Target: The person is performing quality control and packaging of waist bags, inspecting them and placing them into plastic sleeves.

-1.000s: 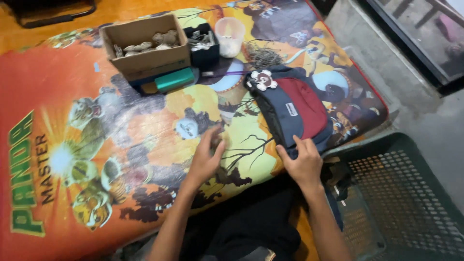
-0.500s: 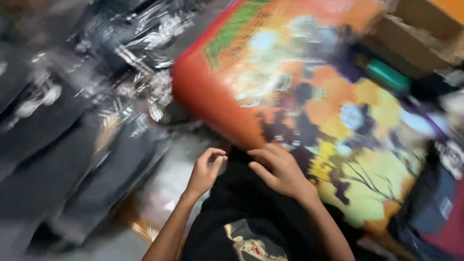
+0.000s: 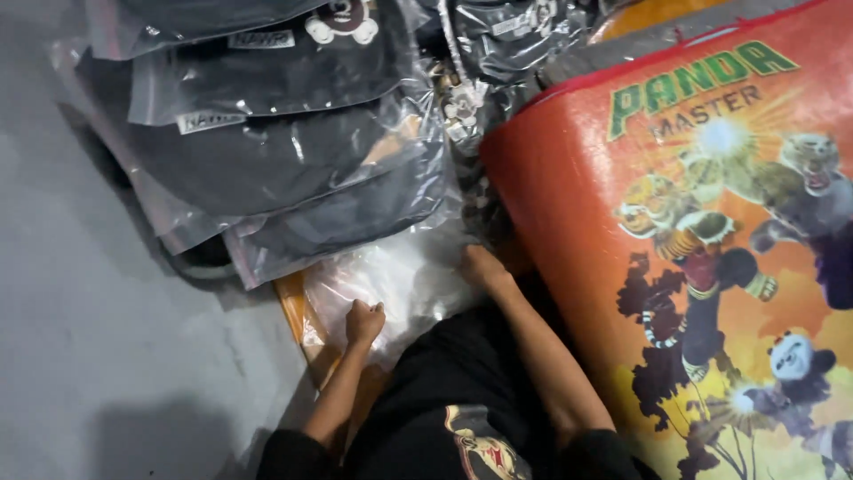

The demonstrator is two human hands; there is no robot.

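My left hand (image 3: 363,321) is closed in a fist on a clear empty plastic bag (image 3: 400,280) lying on the floor in front of my knees. My right hand (image 3: 481,264) rests on the far edge of the same bag, fingers down on the plastic, next to the orange mattress (image 3: 569,196). Just beyond the bag lies a pile of dark garments sealed in clear plastic bags (image 3: 284,169).
The orange cartoon-printed mattress fills the right side. Grey concrete floor (image 3: 98,338) spreads to the left. More bagged dark items (image 3: 506,36) lie at the top. An orange strip (image 3: 298,324) shows under the clear bag.
My view has swung left from the mattress top with the box and red-and-blue garment down to the floor. Both hands left the garment and now sit on the clear bag.
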